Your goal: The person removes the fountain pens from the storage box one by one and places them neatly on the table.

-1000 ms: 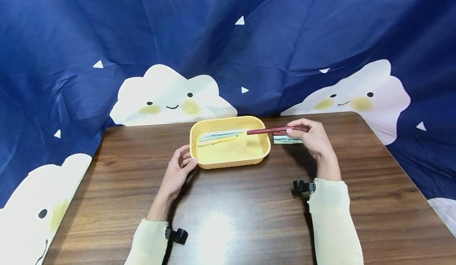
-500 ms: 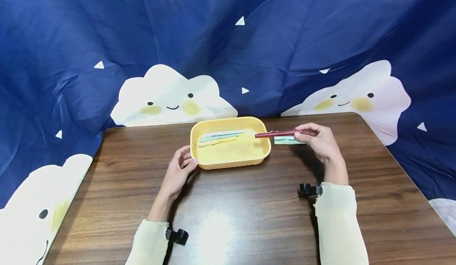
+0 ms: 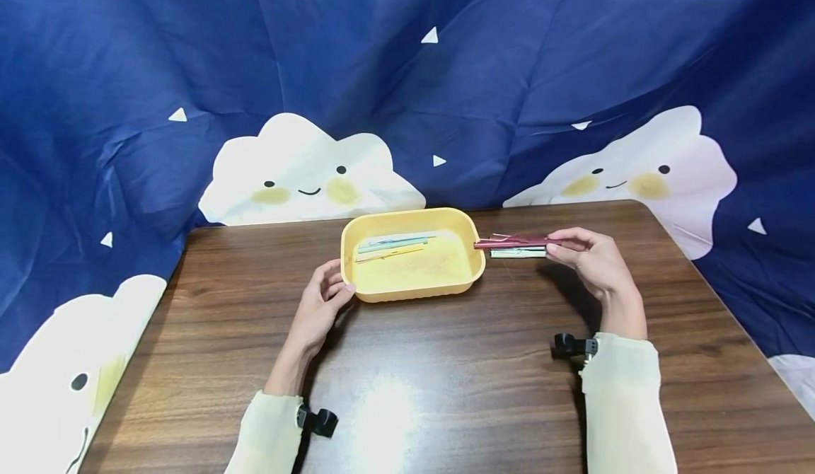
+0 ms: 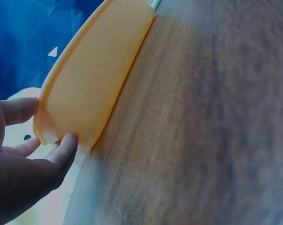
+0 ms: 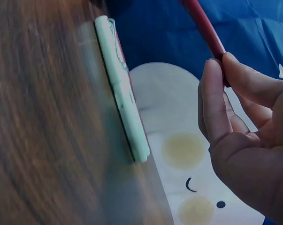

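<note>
Red pen (image 5: pixel 206 27), pinched between fingers of right hand (image 3: pixel 595 262), now farther right, at right rim of yellow tray (image 3: pixel 414 295): seemingly out. Left hand (image 3: pixel 321 301), fingers half-curled, grips near-left corner.

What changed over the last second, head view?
The right hand moved right and slightly back toward the person, taking the dark red pen from over the yellow tray to its right rim. Nothing let go. Unchanged: left hand gripping the tray; pens inside it.
</note>
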